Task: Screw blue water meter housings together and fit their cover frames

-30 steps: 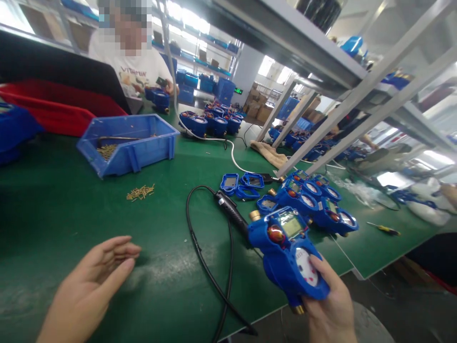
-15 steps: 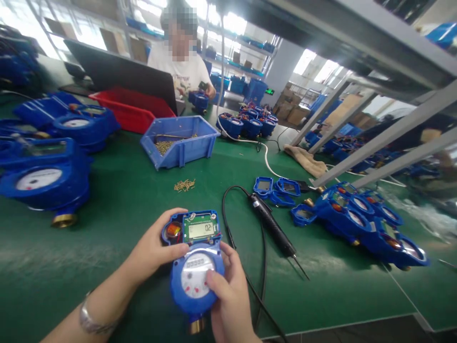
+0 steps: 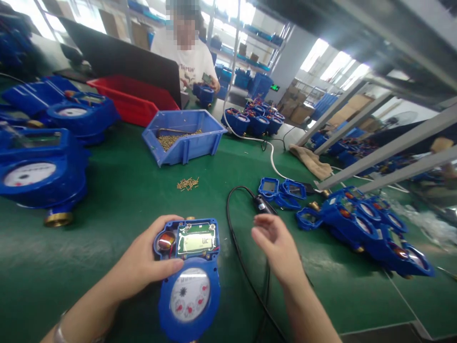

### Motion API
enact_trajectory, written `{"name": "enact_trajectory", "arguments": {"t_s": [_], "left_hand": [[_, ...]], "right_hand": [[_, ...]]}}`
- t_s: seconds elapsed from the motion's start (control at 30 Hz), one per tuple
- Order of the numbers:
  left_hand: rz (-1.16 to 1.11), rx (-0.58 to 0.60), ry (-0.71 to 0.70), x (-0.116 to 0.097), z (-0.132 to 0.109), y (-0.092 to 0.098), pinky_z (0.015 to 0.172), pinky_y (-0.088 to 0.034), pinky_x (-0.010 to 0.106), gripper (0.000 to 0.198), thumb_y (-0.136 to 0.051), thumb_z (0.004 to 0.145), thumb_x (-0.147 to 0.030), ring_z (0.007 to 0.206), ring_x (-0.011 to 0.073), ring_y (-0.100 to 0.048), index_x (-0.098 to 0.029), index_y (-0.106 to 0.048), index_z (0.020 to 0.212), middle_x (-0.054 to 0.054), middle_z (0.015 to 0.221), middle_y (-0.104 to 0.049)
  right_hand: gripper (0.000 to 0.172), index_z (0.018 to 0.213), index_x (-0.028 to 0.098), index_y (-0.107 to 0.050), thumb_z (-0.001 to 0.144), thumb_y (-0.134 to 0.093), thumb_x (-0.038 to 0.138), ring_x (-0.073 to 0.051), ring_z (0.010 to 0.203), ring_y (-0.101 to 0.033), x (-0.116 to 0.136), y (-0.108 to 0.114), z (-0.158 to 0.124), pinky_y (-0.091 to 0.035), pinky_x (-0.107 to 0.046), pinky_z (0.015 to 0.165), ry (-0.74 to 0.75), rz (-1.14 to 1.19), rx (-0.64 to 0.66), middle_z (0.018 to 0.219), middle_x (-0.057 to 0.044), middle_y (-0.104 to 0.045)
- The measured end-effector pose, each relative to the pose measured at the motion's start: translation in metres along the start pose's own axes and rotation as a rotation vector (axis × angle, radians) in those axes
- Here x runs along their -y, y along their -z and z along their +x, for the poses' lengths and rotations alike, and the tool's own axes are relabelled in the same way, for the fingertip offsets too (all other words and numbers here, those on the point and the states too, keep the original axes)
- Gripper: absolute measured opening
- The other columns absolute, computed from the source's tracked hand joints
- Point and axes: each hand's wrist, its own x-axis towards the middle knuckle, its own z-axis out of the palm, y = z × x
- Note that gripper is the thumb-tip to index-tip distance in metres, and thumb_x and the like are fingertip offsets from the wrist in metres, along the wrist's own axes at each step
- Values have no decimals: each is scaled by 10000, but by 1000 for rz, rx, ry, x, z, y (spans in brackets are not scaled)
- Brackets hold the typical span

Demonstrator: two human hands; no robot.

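My left hand (image 3: 146,257) grips a blue water meter (image 3: 212,305) by its upper left side, thumb on the front. Its top compartment is uncovered, showing a green circuit board with a small display (image 3: 195,243) and an orange-and-dark round part (image 3: 166,241). Below that sits a white dial with red pointers. My right hand (image 3: 282,247) is off the meter, over the black electric screwdriver (image 3: 263,205), thumb and fingers apart with nothing between them. The hand and forearm hide most of the screwdriver; I cannot tell whether they touch it.
Small brass screws (image 3: 187,184) lie in a pile before a blue bin (image 3: 185,155) of more screws. A red bin (image 3: 128,112) stands behind it. Blue covers (image 3: 268,186) and several meters (image 3: 357,219) lie right; other meters (image 3: 43,166) stand left. A person (image 3: 189,57) holds a meter opposite.
My right hand has let go of the meter and moved right to the screwdriver. The meter, still in my left hand, has shifted slightly down and left in view, its display now blurred.
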Motion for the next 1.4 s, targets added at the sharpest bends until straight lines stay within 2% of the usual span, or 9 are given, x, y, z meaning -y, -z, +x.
{"name": "enact_trajectory", "arguments": {"t_s": [0.1,0.23,0.47,0.6,0.7,0.87,1.03,1.27,1.4], "left_hand": [[46,44,5,3,1,4,725,-515,302,675,-778,559,-344,863,276,-660,-209,-464,1141,77,1003,-675],[6,131,7,2,2,4,827,-493,343,707,-734,616,-390,986,276,-622,-211,-374,1198,83,1120,-625],[57,117,-43,2,-1,5,873,-478,412,740,-724,632,-401,1048,308,-589,-204,-352,1241,122,1178,-587],[83,49,-112,8,3,7,919,-451,430,724,-696,646,-445,1088,316,-557,-182,-380,1242,146,1227,-538],[129,-130,-252,9,5,7,989,-394,423,656,-648,692,-455,1187,309,-477,-162,-411,1229,157,1256,-503],[488,-414,-537,-15,-11,-9,979,-383,416,483,-597,773,-376,1125,251,-491,-205,-468,1205,96,1205,-534],[752,-332,-662,-53,-31,-47,903,-444,401,533,-577,783,-406,1047,242,-528,-175,-436,1243,103,1161,-567],[891,-181,-457,-63,-35,-94,880,-463,435,721,-706,659,-313,1040,275,-554,-156,-385,1286,118,1142,-579],[822,-143,-357,-67,-35,-103,768,-498,393,488,-661,707,-225,825,225,-609,-178,-512,1170,46,887,-638]], "right_hand": [[319,1114,149,-509,813,-572,236,-229,1086,-521,-15,33,66,-376,-420,986,-48,-248,-177,1167,-120,-537],[241,1081,164,-562,872,-542,281,-212,1032,-545,-40,49,126,-449,-440,889,-157,-511,-86,1150,-78,-554],[239,1059,151,-567,883,-529,308,-177,925,-588,-51,42,148,-501,-379,800,-148,-659,24,1078,-65,-585],[289,1019,127,-577,821,-599,336,-203,844,-603,-30,54,119,-478,-383,777,-85,-625,-169,900,-63,-628],[303,944,155,-588,764,-634,394,-209,748,-607,-11,59,70,-468,-342,716,20,-544,-263,787,-45,-633],[60,752,195,-575,722,-624,214,-156,747,-594,4,45,-23,-460,-250,684,497,-334,-104,811,-18,-612],[108,679,179,-515,756,-555,115,-127,614,-511,11,26,-71,-384,-206,522,657,-316,-27,734,-24,-523],[150,654,173,-509,772,-532,83,-125,596,-464,12,21,-95,-339,-203,511,666,-251,-62,699,-22,-479],[163,647,167,-512,772,-530,64,-128,610,-456,6,26,-104,-344,-207,525,663,-241,-83,706,-29,-482]]}}
